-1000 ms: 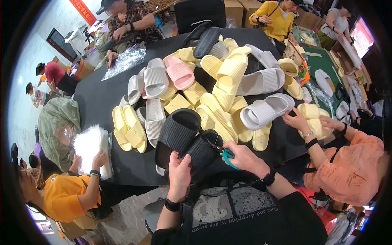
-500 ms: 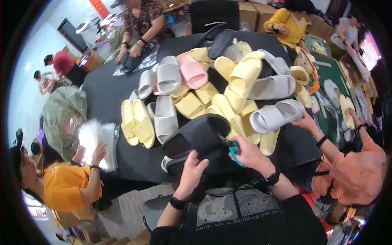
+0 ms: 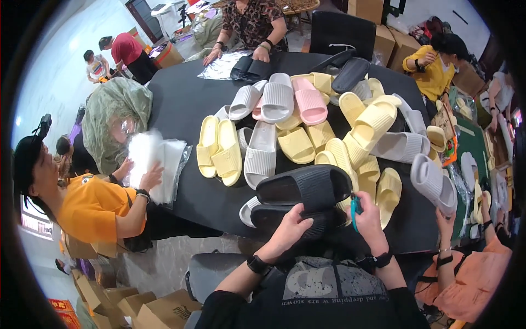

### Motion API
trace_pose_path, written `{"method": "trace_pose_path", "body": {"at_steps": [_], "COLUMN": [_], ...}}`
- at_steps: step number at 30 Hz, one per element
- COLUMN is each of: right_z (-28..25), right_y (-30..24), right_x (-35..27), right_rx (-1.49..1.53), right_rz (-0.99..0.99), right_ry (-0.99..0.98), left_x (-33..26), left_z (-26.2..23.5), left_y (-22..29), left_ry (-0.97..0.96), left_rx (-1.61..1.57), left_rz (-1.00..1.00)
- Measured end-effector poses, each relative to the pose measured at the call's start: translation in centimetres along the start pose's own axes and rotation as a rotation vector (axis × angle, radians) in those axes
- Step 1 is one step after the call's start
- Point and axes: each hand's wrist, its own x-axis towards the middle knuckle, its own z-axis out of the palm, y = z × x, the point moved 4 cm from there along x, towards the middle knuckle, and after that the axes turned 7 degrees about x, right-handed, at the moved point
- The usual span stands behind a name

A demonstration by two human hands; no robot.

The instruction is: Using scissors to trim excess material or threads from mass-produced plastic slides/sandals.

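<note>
My left hand grips a pair of black slide sandals at the near edge of the table, thumb on top. The upper black slide lies with its ribbed strap towards the right. Below it the second black slide is partly hidden by my fingers. Closed around the teal handles of a small cutting tool, my right hand is at the right end of the pair. The tool's tip is by the upper slide's strap; what it touches is too small to tell.
A heap of yellow, grey and pink slides covers the middle of the black table. At left, a person in orange handles clear plastic bags. Across, a person has black slides on plastic. A hand at right holds a grey slide.
The whole view has swung, so the scene sits further right. At right, the co-worker's grey slide has tilted more upright. The person across has drawn their hands apart. My grips look the same.
</note>
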Motion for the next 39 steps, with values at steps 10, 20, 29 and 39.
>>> {"method": "trace_pose_path", "body": {"at_steps": [10,20,29,39], "right_z": [-0.8,-1.1,-1.5,0.9], "right_y": [2.9,3.8,3.1,-1.7], "right_x": [1.2,-0.2,0.6,-2.0], "right_rx": [0.142,0.322,0.452,0.807], "right_rz": [-0.037,0.196,0.030,0.408], "right_ry": [0.120,0.150,0.147,-0.529], "left_x": [1.0,1.6,1.3,1.8], "left_z": [-0.2,0.3,-1.6,-1.3], "left_y": [-3.0,-3.4,-2.2,-2.0], "left_ry": [-0.091,-0.097,0.097,0.259], "left_rx": [0.065,0.091,-0.096,-0.456], "left_rz": [0.060,0.096,0.057,0.091]}}
